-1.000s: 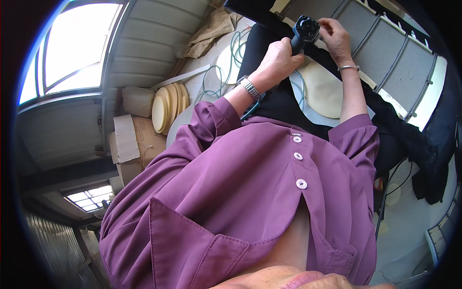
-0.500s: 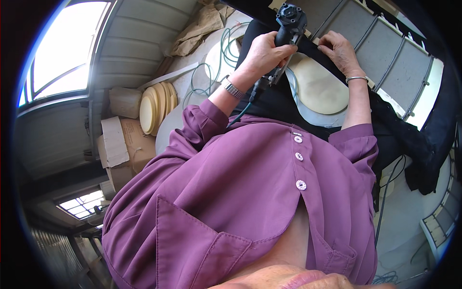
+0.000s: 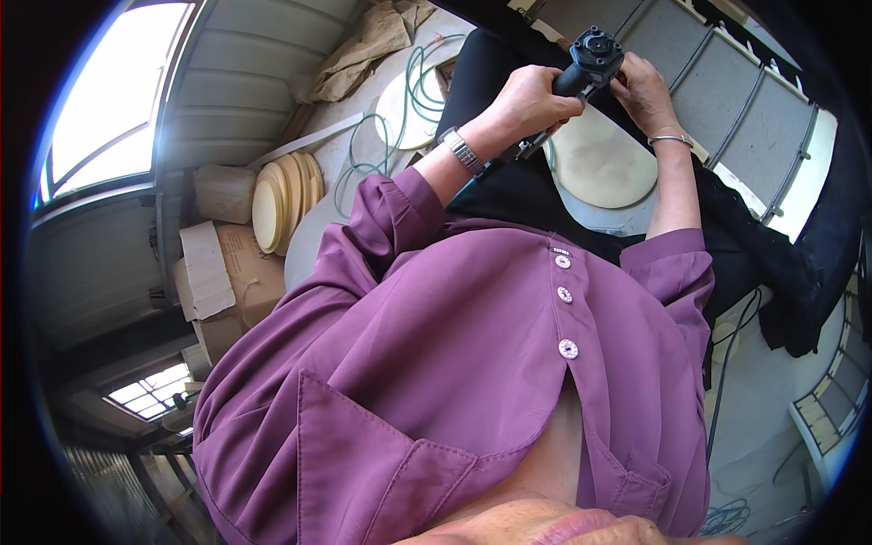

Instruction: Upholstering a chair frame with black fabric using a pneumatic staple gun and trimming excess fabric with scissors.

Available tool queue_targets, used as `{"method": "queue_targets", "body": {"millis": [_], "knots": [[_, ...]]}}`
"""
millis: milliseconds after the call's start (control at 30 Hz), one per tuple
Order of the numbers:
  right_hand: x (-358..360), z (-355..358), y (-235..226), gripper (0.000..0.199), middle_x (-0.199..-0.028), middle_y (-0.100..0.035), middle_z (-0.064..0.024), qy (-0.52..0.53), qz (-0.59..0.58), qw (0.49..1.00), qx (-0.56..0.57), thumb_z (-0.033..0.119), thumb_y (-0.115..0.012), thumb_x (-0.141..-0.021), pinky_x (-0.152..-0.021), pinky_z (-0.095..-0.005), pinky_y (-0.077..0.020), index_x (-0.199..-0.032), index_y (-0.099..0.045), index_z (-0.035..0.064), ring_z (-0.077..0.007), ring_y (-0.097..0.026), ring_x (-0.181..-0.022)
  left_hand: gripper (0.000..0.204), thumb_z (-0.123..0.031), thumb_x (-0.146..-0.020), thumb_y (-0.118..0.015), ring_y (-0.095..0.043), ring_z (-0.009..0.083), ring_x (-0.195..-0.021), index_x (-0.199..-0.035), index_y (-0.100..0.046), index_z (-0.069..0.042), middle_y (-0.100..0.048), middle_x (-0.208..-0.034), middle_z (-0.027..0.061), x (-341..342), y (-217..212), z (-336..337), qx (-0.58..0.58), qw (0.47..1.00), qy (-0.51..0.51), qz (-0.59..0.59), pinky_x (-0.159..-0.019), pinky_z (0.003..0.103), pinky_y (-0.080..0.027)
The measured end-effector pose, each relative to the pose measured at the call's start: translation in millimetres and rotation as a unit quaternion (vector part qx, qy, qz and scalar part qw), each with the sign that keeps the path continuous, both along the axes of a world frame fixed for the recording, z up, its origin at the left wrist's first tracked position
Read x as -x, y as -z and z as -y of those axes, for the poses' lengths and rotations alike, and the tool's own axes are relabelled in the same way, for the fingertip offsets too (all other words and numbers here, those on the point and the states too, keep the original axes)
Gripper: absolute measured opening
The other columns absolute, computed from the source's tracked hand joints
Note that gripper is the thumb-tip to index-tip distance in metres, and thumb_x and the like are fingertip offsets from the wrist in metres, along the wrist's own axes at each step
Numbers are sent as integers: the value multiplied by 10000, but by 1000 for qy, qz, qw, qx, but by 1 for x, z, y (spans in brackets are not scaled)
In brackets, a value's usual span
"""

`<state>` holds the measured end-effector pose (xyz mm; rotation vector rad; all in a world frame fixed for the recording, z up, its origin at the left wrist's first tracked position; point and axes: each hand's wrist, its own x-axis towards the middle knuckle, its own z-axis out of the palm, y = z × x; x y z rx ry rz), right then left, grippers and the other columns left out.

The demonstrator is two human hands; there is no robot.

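My left hand (image 3: 534,102) is wrapped round the handle of a black air staple gun (image 3: 596,54), whose round, screwed head points up and to the right. The gun's head is right beside the fingers of my right hand (image 3: 647,98). Those fingers are bent and pressed together at the edge of a grey panel (image 3: 727,86) crossed by dark rods with pale strips; the fingertips are partly hidden, and what they pinch cannot be made out. Black cloth (image 3: 790,309) runs along the panel's near edge. Under my forearms lies a round cream disc (image 3: 604,159).
Stacked cream discs (image 3: 272,211) lean beside a cardboard box (image 3: 245,263) at the left. A green hose (image 3: 386,136) coils over another pale disc. Crumpled brown paper (image 3: 363,54) lies at the back left. A dark cable (image 3: 722,391) hangs at the right, above the floor.
My left hand has carried the staple gun right and slightly forward, bringing its head up to my right hand. My right hand has shifted slightly, its fingers now closer to the gun.
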<state>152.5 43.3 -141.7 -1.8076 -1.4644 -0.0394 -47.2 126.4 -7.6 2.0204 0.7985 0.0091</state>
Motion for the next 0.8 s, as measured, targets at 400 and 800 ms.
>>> {"method": "queue_targets", "body": {"millis": [400, 800], "knots": [[-5, 2, 6, 150, -943, -607, -120, -15, 11, 1000, -12, 53, -717, -856, -848, -428, -530, -937, -589, 60, -334, -619, -949, 280, -152, -812, -732, -602, 83, -532, -994, -705, 60, -649, -648, 45, -3, 4, 6, -44, 999, 14, 11, -552, 237, -504], [-4, 3, 7, 157, -944, -603, -116, -16, 3, 999, -31, 63, -724, -856, -846, -430, -527, -934, -589, 66, -328, -613, -950, 297, -167, -796, -731, -650, 118, -566, -970, -704, 72, -677, -654, 77, -6, 14, -3, -49, 999, 9, 16, -572, 269, -545]]}}
